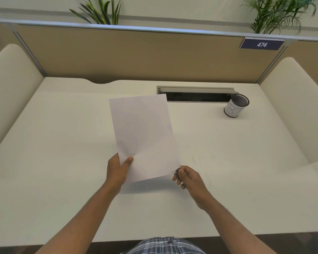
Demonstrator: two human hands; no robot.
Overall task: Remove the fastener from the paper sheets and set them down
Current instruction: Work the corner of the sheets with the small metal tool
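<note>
The person sits at a pale desk [62,143] with both bare forearms reaching out over it. The left hand [117,171] pinches the paper sheets [143,136] at their near left corner, thumb on top and fingers underneath, closed firmly on the paper. The sheets are lifted off the desk, tilted a little so the far end leans toward eleven o'clock, and they throw a shadow on the surface just below their near edge.

The right hand [188,177] sits at the sheets' near right corner, about four o'clock from the middle of the paper. Its thumb and fingers are pressed together on a small dark fastener [178,170], which lies right at the paper's corner; I cannot tell whether it is touching the sheets or just clear of them.

Out toward one o'clock on the desk stands a mesh pen cup [236,105] with a white label, beside the right end of a long cable slot [196,95] set into the desktop. Beyond that rises a tan partition [136,55] carrying a blue number plate [262,44] reading 474.
</note>
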